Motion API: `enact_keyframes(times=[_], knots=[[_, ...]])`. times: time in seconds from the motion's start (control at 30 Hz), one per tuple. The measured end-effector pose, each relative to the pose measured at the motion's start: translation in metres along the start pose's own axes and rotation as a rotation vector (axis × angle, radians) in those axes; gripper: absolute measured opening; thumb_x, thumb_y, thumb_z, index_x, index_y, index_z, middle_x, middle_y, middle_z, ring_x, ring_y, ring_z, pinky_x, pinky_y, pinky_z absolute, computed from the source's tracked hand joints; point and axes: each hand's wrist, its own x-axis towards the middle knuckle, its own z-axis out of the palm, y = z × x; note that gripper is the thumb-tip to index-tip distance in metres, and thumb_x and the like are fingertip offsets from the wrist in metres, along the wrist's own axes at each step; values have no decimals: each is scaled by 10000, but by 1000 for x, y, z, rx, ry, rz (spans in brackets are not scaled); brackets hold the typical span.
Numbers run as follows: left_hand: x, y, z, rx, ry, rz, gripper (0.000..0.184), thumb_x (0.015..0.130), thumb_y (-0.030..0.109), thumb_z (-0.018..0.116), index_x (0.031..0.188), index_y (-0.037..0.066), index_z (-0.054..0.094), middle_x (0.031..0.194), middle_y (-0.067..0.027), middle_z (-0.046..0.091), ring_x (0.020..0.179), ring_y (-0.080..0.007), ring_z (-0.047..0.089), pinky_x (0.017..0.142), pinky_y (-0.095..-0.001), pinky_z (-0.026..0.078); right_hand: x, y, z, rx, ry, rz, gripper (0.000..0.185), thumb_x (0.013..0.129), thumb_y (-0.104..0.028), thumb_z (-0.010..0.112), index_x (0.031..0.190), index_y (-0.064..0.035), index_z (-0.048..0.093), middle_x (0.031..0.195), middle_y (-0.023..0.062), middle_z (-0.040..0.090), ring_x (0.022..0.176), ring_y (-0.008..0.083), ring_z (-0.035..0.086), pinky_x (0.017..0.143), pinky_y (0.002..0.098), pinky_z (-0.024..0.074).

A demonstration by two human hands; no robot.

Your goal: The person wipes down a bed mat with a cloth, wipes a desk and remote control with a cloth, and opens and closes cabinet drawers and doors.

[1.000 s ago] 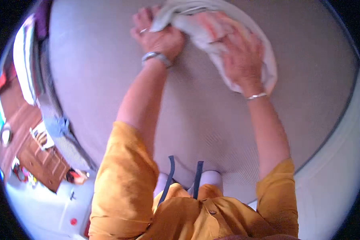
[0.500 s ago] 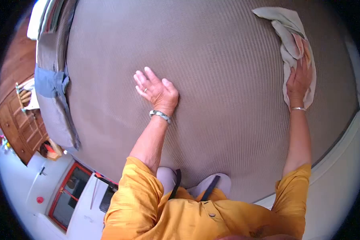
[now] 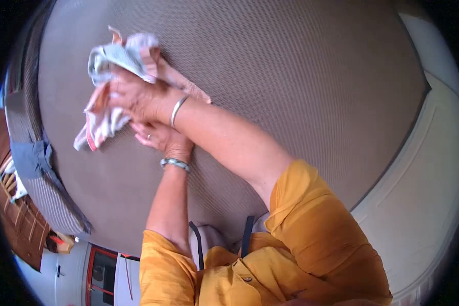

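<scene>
My right hand (image 3: pixel 140 99), with a plain silver bangle at the wrist, is crossed over to the left and grips a crumpled cloth (image 3: pixel 125 56). White, pale green and pink folds of the cloth spread around the fingers on the brown ribbed surface (image 3: pixel 290 76). Just below and partly under my right wrist is my left hand (image 3: pixel 163 138), wearing a ring and a patterned bracelet. Its fingers are apart, and it rests on the surface near the cloth's lower edge, holding nothing.
Folded fabric (image 3: pixel 51 199) with a blue cloth (image 3: pixel 29 158) on it lies along the left edge. Beyond stand a wooden cabinet (image 3: pixel 23 224) and a red-framed door or window (image 3: pixel 102 275). A pale panel (image 3: pixel 408 183) borders the right edge. My knees touch the surface.
My right hand has swept from the far right to the left with the cloth, which now lies bunched differently with more pink showing. My left hand is now beneath the right wrist.
</scene>
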Motion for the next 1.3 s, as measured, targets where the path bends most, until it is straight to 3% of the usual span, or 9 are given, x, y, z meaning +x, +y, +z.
enact_keyframes(times=[0.4,0.5,0.57,0.7,0.77,0.93,1.03,1.23,1.3], knots=[[3,-1,-1,119,1,-3,742,843,294,403,1417,-90,130,1462,-292,118,1387,-455,32,1086,-596,23,-322,59,-278,-640,558,796,402,877,-156,471,1244,3,522,1344,186,465,1249,358,405,1037,442,311],[4,5,-4,115,5,-20,734,848,293,402,1421,-80,137,1467,-288,116,1390,-446,36,1090,-585,33,-395,64,-268,-587,256,1713,485,931,-163,435,1365,31,337,1420,204,341,1323,348,304,1106,429,211],[4,2,0,123,31,-11,721,855,291,400,1427,-66,143,1475,-281,122,1395,-429,54,1094,-575,50,-339,34,-231,-404,475,1436,443,926,-235,456,1280,30,425,1322,245,414,1270,371,349,1094,456,205],[-1,-8,12,202,68,33,707,894,342,392,1442,-33,147,1492,-253,156,1404,-375,106,1100,-557,78,-259,-76,-124,-390,65,961,201,801,-205,555,943,-69,594,898,171,585,951,359,547,955,510,371],[3,-10,13,198,121,82,763,892,435,409,1449,-15,143,1494,-238,173,1405,-355,122,1105,-547,83,-239,-126,-89,-29,214,712,331,641,-226,659,954,-117,647,986,93,580,1009,321,522,880,513,404],[-5,-55,33,224,260,279,974,803,672,466,1457,26,142,1483,-213,209,1401,-336,142,1120,-515,77,-255,-125,-60,12,109,444,404,801,-186,585,1196,-268,613,1281,15,541,1264,271,416,1034,550,287],[-1,-35,13,188,140,183,1100,715,776,477,1450,18,168,1460,-229,223,1396,-349,132,1116,-522,80,-238,-41,-148,-71,94,525,438,811,-122,564,1217,-285,585,1319,-13,508,1227,227,441,1031,575,303],[3,-11,-2,194,26,-13,681,878,304,326,1448,-16,137,1490,-252,148,1402,-370,101,1115,-532,70,-312,68,-326,-369,368,932,313,794,-117,540,1099,-76,593,1062,81,596,1031,285,528,903,446,387],[3,-12,-1,182,30,-13,688,882,323,327,1451,-11,133,1492,-250,150,1402,-371,104,1114,-535,68,-414,100,-348,-904,58,1102,337,882,-195,459,1182,-84,565,1269,103,484,1195,289,424,955,467,372]])
